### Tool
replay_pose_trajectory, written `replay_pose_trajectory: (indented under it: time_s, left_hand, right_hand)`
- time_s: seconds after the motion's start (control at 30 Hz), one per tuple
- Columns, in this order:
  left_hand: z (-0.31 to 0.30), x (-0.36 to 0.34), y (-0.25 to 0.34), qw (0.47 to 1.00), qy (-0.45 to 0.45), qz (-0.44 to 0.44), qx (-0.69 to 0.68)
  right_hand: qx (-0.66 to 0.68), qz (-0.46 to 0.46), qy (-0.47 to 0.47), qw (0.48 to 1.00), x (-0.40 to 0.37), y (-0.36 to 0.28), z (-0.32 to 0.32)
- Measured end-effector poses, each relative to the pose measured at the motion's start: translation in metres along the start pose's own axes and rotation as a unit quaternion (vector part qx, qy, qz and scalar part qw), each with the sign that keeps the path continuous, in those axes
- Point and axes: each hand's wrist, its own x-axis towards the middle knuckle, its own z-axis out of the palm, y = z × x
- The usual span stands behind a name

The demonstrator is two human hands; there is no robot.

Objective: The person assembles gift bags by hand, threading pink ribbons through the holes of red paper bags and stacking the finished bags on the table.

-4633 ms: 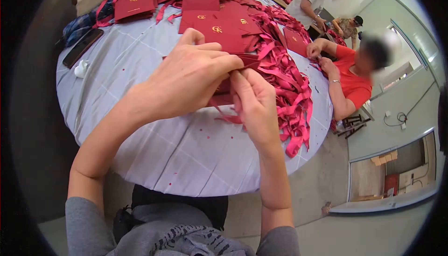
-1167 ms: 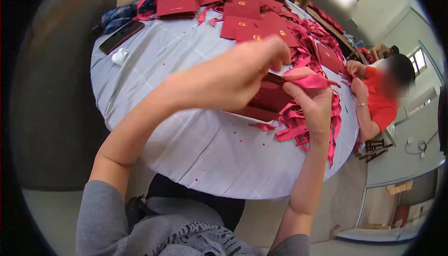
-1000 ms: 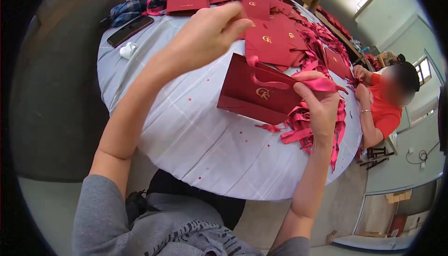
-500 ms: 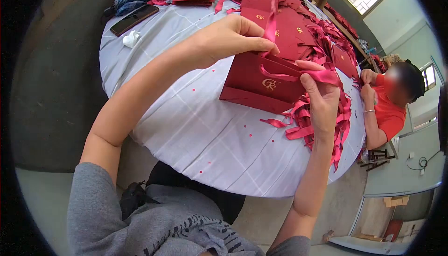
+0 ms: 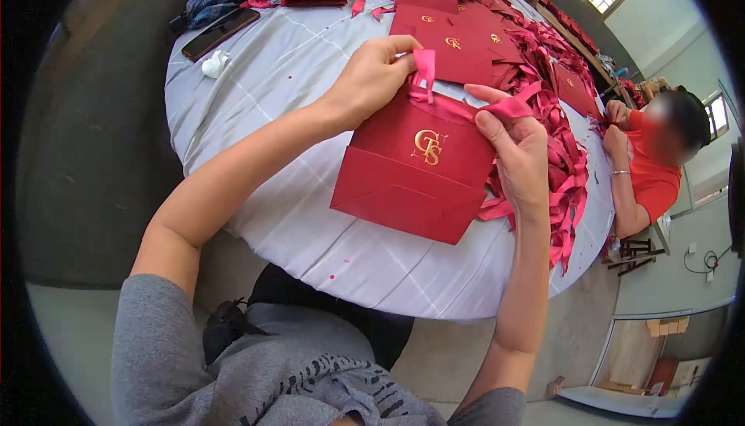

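Observation:
A dark red paper gift bag (image 5: 388, 181) with a gold monogram lies tilted toward me, its base flap folded against the lower front. My left hand (image 5: 376, 77) is closed at the bag's top left corner, pinching a pink ribbon (image 5: 424, 65) that stands up above the rim. My right hand (image 5: 518, 143) is at the top right corner. Its thumb and fingers pinch a ribbon strand (image 5: 512, 105) that runs along the bag's top edge. The fingers behind the bag are partly hidden.
Right of the bag lies a heap of loose pink ribbons (image 5: 565, 170). Stacked red bags (image 5: 434, 46) cover the back of the white tablecloth (image 5: 264, 147). A phone (image 5: 220, 34) and crumpled tissue (image 5: 216, 64) lie at left. A person in red (image 5: 652, 162) sits at right.
The bag has come down and nearer to me, tipping so its front faces up. My left hand has lowered with the ribbon; my right hand has shifted slightly left and down.

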Motion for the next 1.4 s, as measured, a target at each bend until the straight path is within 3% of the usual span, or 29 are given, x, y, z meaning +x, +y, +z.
replay_pose_trajectory:
  time_s: [0.1, 0.2, 0.33, 0.43, 0.5, 0.53, 0.67, 0.73, 0.77, 0.83, 0.9, 0.97, 1.03, 1.07, 1.13, 1.17, 1.27, 1.37, 1.4]
  left_hand:
    - [-0.006, -0.007, -0.021, 0.996, -0.034, -0.085, 0.026]
    - [-0.010, -0.019, -0.039, 0.991, -0.051, -0.063, 0.108]
    - [-0.009, -0.035, -0.047, 0.981, -0.042, -0.050, 0.182]
    - [-0.004, -0.042, -0.041, 0.962, -0.066, -0.025, 0.263]
    - [-0.001, -0.045, -0.040, 0.965, -0.075, -0.037, 0.249]
    - [0.001, -0.045, -0.039, 0.966, -0.080, -0.044, 0.240]
    - [0.004, -0.053, -0.031, 0.963, -0.069, -0.052, 0.257]
    - [0.004, -0.059, -0.023, 0.889, -0.030, 0.078, 0.451]
    - [0.005, -0.060, -0.021, 0.889, -0.033, 0.076, 0.450]
    - [0.008, -0.063, -0.020, 0.827, -0.013, 0.366, 0.427]
    - [0.015, -0.077, -0.018, 0.805, -0.209, 0.417, 0.366]
    - [0.027, -0.085, -0.018, 0.781, -0.344, 0.418, 0.311]
    - [0.032, -0.092, -0.033, 0.796, -0.389, 0.370, 0.279]
    - [0.032, -0.091, -0.035, 0.775, -0.413, 0.373, 0.299]
    - [0.032, -0.092, -0.037, 0.774, -0.409, 0.377, 0.304]
    - [0.033, -0.093, -0.037, 0.770, -0.405, 0.383, 0.309]
    - [0.031, -0.094, -0.036, 0.787, -0.405, 0.368, 0.285]
    - [0.031, -0.095, -0.038, 0.787, -0.406, 0.364, 0.290]
    - [0.031, -0.095, -0.038, 0.788, -0.406, 0.363, 0.288]
  right_hand:
    - [0.008, 0.065, -0.033, 0.997, -0.001, 0.003, -0.004]
    - [0.021, 0.176, -0.158, 0.971, -0.002, 0.001, -0.018]
    - [-0.058, 0.171, -0.183, 0.967, 0.003, 0.013, -0.022]
    - [-0.093, 0.148, -0.105, 0.979, 0.003, 0.021, -0.011]
    - [-0.081, 0.165, -0.066, 0.981, 0.004, 0.030, -0.011]
    - [-0.010, 0.193, -0.056, 0.980, 0.005, 0.032, -0.009]
    - [-0.030, 0.235, 0.005, 0.971, 0.005, 0.042, -0.007]
    - [-0.069, 0.243, 0.016, 0.967, 0.007, 0.048, -0.011]
    - [-0.108, 0.247, 0.025, 0.963, 0.007, 0.050, -0.012]
    - [-0.088, 0.250, 0.028, 0.964, 0.006, 0.052, -0.010]
    - [-0.137, 0.251, 0.028, 0.958, 0.007, 0.055, -0.009]
    - [-0.206, 0.229, 0.049, 0.950, 0.008, 0.054, -0.010]
    - [-0.311, 0.177, 0.068, 0.931, 0.009, 0.055, -0.011]
    - [-0.312, 0.179, 0.064, 0.931, 0.009, 0.056, -0.009]
    - [-0.406, 0.086, 0.111, 0.903, 0.007, 0.059, -0.004]
    - [-0.407, 0.089, 0.110, 0.903, 0.006, 0.059, -0.004]
    - [-0.525, -0.133, 0.082, 0.836, 0.008, 0.049, 0.001]
    - [-0.458, 0.001, -0.085, 0.885, 0.001, 0.037, 0.018]
    - [-0.500, -0.043, -0.108, 0.858, -0.004, 0.041, 0.022]
